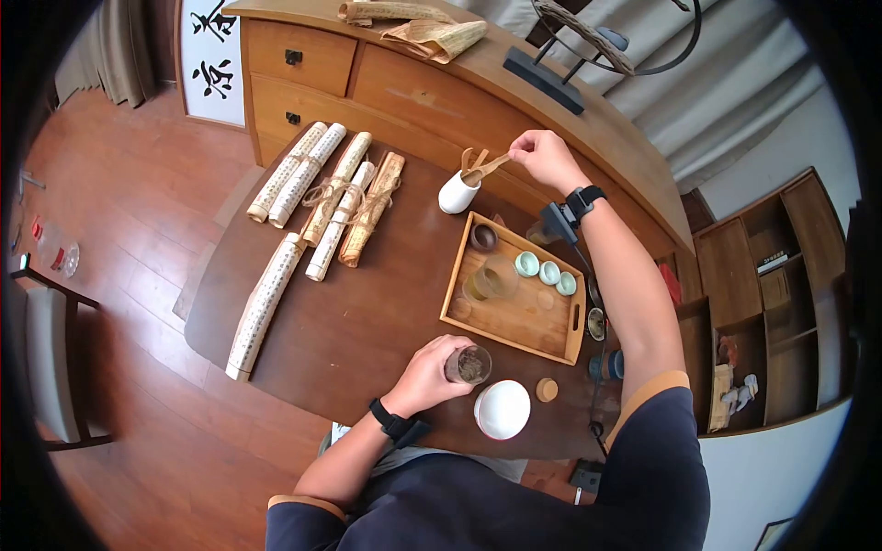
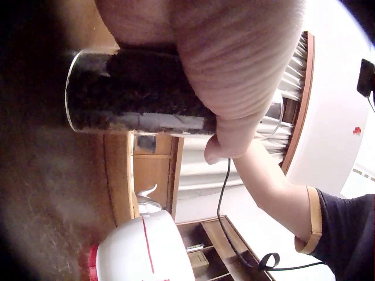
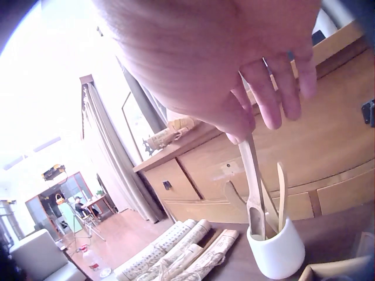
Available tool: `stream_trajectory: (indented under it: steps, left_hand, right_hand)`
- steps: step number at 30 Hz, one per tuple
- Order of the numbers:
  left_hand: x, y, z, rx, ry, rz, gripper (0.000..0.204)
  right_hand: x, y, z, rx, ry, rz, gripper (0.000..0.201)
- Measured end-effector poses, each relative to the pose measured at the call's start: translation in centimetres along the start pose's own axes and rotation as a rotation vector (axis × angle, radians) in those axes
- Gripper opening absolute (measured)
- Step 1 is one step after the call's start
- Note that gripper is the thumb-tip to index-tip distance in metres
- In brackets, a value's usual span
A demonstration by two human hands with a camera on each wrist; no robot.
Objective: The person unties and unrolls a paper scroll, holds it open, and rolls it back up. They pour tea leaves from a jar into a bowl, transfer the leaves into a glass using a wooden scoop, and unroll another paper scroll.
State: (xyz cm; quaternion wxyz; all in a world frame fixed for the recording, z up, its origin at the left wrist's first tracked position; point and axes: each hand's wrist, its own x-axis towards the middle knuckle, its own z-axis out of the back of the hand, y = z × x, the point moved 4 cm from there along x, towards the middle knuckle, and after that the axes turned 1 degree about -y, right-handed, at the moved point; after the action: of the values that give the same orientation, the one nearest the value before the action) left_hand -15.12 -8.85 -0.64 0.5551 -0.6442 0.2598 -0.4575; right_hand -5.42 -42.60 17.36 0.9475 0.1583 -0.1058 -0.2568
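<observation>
Reddish wood floor [image 1: 156, 312]; drawer cabinet [image 1: 395, 92] behind a brown table [image 1: 377, 303]. The right hand [image 1: 549, 163] pinches a wooden scoop [image 3: 251, 170] at a white cup's [image 1: 456, 196] mouth. The left hand [image 1: 424, 378] is clamped round a clear jar [image 1: 470, 365], just beside a white bowl [image 1: 503, 410]. Only the left wrist view shows the bowl's red line; the jar's dark contents are unclear.

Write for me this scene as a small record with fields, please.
left hand: grips clear glass cylinder with dark contents
right hand: pinches slim wooden scoop in white rounded holder
rectangular wooden tray: holds three pale-green cups, among others
near cylinder: round white bowl
opposite tray: cream-coloured rolls, some tied with twine
</observation>
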Motion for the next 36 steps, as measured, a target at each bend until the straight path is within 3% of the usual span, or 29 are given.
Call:
stream_trajectory:
  steps: [5,7,10,12,17,22,25,27,34,36]
  left_hand:
    - [-0.4,0.8,-0.6,-0.02,0.007,0.04,0.049]
    - [-0.4,0.6,-0.7,-0.024,-0.024,0.064,0.049]
    - [-0.4,0.8,-0.8,-0.046,-0.026,0.07,0.052]
    - [-0.5,0.8,-1.0,-0.043,-0.026,0.082,0.052]
    - [-0.6,-0.4,-1.2,-0.009,-0.071,0.16,0.052]
    - [-1.0,0.1,-1.6,-0.002,-0.136,0.145,0.049]
    - [-1.1,0.5,-1.7,0.129,-0.134,0.056,0.049]
    - [-1.4,1.5,-1.9,0.006,-0.159,0.111,0.048]
    - [-2.2,1.2,-2.7,0.002,-0.18,0.145,0.049]
    - [-2.1,0.9,-2.9,-0.059,-0.188,0.085,0.047]
  right_hand:
    - [-6.2,-1.8,3.9,0.174,-0.193,0.035,0.017]
    - [-10.5,-2.3,5.3,0.477,-0.3,0.048,0.017]
    - [-19.2,-2.7,5.7,0.871,-0.285,-0.18,0.013]
    - [-25.2,-3.7,4.8,1.139,-0.219,-0.217,0.016]
    - [-38.9,-5.8,1.5,1.439,-0.304,-0.479,0.011]
    - [-47.9,-8.4,-1.6,1.649,-0.465,-0.519,0.011]
    - [-51.6,-8.9,-3.7,1.728,-0.518,-0.523,0.014]
    - [-53.3,-8.9,-5.2,1.778,-0.546,-0.54,0.014]
    - [-55.7,-8.3,-8.7,1.886,-0.594,-0.537,0.014]
    - [-56.1,-8.3,-9.3,1.909,-0.616,-0.518,0.013]
